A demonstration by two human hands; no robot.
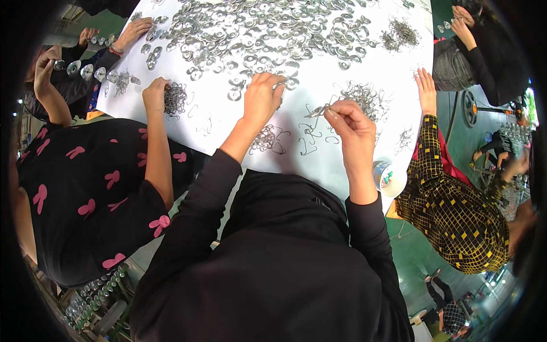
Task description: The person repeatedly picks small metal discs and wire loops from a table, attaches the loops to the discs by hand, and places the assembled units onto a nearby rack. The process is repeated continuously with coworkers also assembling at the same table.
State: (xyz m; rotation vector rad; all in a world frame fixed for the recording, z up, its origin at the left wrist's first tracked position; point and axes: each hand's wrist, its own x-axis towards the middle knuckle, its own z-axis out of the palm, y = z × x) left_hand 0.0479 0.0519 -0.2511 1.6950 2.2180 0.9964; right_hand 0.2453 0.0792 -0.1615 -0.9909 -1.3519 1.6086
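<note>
My left hand point(263, 98) is at the near edge of a large pile of shiny domed metal discs point(250, 34). Its fingers are curled and the fingertips close on a metal disc, mostly hidden by the hand. Over the white table point(222, 91), my right hand point(354, 128) pinches a small metal disc point(316, 112) between thumb and forefinger, held tilted with what looks like thin wire at it. Between my hands lie loose bent wire hooks point(309, 137), and a small heap of hooks point(265, 138) sits below my left hand.
More hook heaps lie at right point(364, 100), far right point(400, 34) and left point(175, 100). A round tub point(390, 176) stands at the near right edge. Co-workers sit close on both sides; one person's hand point(47, 65) at left holds a string of discs point(86, 72).
</note>
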